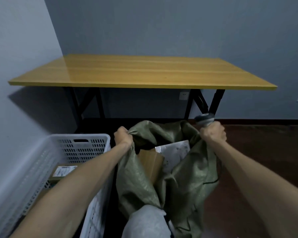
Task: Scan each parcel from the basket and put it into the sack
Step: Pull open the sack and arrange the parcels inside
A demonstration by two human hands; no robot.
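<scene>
A green woven sack (pixel 187 177) stands open on the floor in front of me. My left hand (pixel 122 136) grips its left rim. My right hand (pixel 212 132) grips the right rim together with a grey scanner (pixel 205 118), whose head sticks up above the fist. Inside the sack lie a brown cardboard parcel (pixel 150 163) and a white plastic parcel (pixel 175 152). To the left stands a white slotted basket (pixel 83 145); a cardboard parcel with a white label (pixel 64 171) lies in it, partly hidden by my left forearm.
A yellow wooden table (pixel 136 73) on black folding legs stands against the grey wall behind the sack. A grey trouser knee (pixel 144 222) shows at the bottom. Dark wooden floor (pixel 265 152) stretches to the right. A thin black cable (pixel 213 181) hangs along the sack's right side.
</scene>
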